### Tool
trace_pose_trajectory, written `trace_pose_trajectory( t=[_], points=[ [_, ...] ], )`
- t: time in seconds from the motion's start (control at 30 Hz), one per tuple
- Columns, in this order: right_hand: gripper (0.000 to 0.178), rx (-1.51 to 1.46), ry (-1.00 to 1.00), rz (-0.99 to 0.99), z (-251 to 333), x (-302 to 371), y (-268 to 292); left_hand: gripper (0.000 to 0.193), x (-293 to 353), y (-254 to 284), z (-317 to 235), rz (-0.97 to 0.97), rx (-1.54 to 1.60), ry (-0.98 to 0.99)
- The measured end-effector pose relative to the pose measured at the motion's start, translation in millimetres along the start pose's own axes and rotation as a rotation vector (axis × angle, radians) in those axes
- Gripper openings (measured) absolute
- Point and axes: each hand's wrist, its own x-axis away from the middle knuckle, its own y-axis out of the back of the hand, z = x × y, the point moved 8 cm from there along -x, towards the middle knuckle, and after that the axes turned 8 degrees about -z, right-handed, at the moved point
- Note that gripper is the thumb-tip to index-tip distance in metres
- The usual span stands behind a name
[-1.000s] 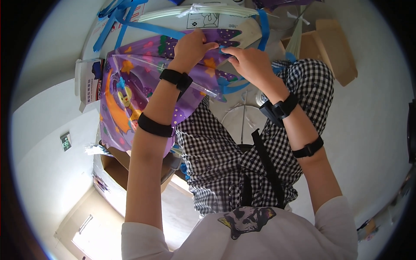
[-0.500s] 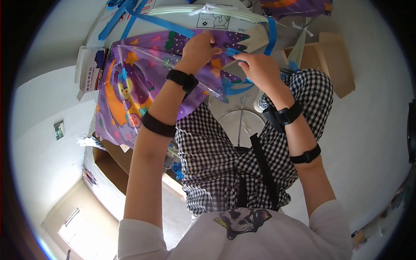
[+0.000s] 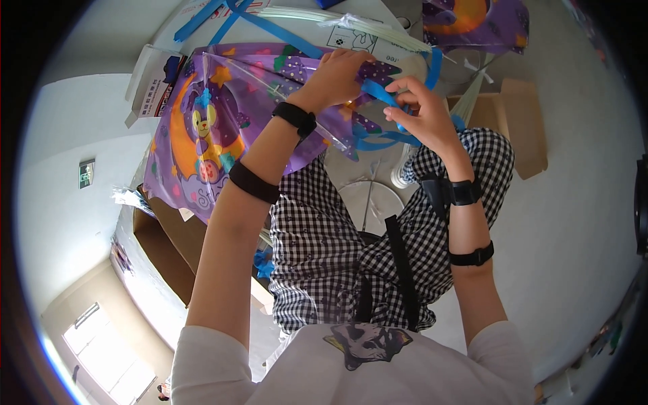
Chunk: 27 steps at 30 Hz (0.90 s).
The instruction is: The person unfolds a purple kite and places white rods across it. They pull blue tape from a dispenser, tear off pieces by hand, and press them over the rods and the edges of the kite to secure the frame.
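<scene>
A purple sheet (image 3: 233, 121) printed with a bunny, a moon and stars hangs over the table edge and my left thigh. My left hand (image 3: 337, 77) is closed on its upper right edge; the fingertips are partly hidden. From that grip a blue ribbon (image 3: 380, 90) runs toward my right hand (image 3: 432, 118). The right thumb and forefinger are apart, with the ribbon passing between them. Whether the other fingers hold any of it is hard to see. Below, a loop of the ribbon hangs between the hands. A thin clear rod lies across the sheet.
Pale thin sticks (image 3: 351, 27) lie bundled on the white table (image 3: 297, 30), with more blue ribbon (image 3: 270, 28) beside them. Another purple sheet (image 3: 472, 27) is at the far right. A cardboard box (image 3: 523, 128) stands behind my right knee; a brown carton (image 3: 169, 236) is on the left.
My right thumb and forefinger have parted from their pinch on the ribbon, and that hand has shifted slightly right. My left hand has moved right along the edge; the whole view has shifted a little.
</scene>
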Motion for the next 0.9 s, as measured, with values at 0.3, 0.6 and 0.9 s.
trace_pose_trajectory(
  t=[0.3,0.6,0.9],
  points=[
    [0.041,-0.065,0.109,-0.17,-11.1,-5.4,25.2,0.017,10.2,48.5,-6.6,-0.004,0.114,0.002],
    [0.021,-0.215,0.092,-0.302,-12.4,-11.8,39.3,0.017,124.7,113.3,-51.8,-0.346,-0.142,-0.07],
    [0.022,-0.637,0.088,-0.35,6.7,-14.1,69.5,0.017,197.1,72.1,-33.0,-0.367,-0.157,0.062]
  ],
)
